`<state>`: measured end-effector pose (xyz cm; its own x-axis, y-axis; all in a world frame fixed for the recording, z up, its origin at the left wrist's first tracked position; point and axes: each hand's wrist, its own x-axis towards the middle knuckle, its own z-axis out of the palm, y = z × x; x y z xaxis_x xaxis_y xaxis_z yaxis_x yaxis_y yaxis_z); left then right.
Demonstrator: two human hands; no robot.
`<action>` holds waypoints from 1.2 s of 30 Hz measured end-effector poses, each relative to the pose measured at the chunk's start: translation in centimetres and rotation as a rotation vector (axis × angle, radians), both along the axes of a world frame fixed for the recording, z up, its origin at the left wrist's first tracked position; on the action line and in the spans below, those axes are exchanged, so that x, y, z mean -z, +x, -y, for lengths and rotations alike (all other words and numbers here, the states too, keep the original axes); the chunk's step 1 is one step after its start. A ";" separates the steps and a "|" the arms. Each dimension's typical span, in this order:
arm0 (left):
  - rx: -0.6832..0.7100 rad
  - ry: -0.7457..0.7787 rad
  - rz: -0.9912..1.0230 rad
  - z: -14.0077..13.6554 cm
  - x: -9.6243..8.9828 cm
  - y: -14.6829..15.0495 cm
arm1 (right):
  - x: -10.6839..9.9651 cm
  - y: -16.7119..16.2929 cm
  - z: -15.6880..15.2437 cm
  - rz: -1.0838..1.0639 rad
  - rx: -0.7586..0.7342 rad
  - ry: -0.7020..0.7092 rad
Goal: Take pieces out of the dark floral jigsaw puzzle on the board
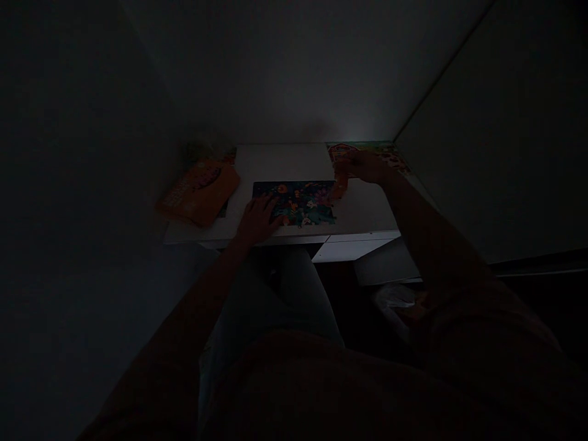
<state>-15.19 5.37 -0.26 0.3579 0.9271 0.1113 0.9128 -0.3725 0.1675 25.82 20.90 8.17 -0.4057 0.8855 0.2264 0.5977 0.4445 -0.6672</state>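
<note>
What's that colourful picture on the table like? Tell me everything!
The colourful picture is flat and roughly rectangular, dark blue with crowded green, orange and pink shapes. It lies on the white table, left hand over its left side. An orange thing in the right hand is at its right edge, perhaps touching. Too dim to tell its material.

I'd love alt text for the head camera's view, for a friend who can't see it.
A person's left hand rests on a colourful picture sheet on a dimly lit white desk, while the right hand holds a small orange item near the sheet's right edge. An orange package with pale lettering lies to the left.
</note>
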 end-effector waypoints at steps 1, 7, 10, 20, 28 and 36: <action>0.000 0.000 -0.003 0.0 0.0 0.0 | -0.2 -0.2 -0.7 -0.025 0.025 -0.007; -0.001 0.004 0.017 0.2 0.1 0.0 | -1.2 -1.0 -3.5 -0.171 0.091 -0.035; -0.002 0.008 0.029 0.3 0.1 0.0 | -1.1 -2.6 -3.3 -0.150 0.071 0.056; 0.001 0.001 0.039 0.2 0.0 0.2 | 5.0 -7.6 5.8 0.320 -0.206 0.177; -0.019 -0.002 0.049 0.2 0.0 0.3 | 9.2 0.4 5.8 -0.081 0.201 0.012; -0.011 -0.005 0.051 0.3 -0.1 0.2 | 9.3 -0.9 5.3 0.002 0.253 -0.057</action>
<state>-14.98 5.09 -0.16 0.3419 0.9315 0.1240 0.9070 -0.3616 0.2159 24.87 15.58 -1.10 -0.1700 0.9702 0.1725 0.6861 0.2422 -0.6860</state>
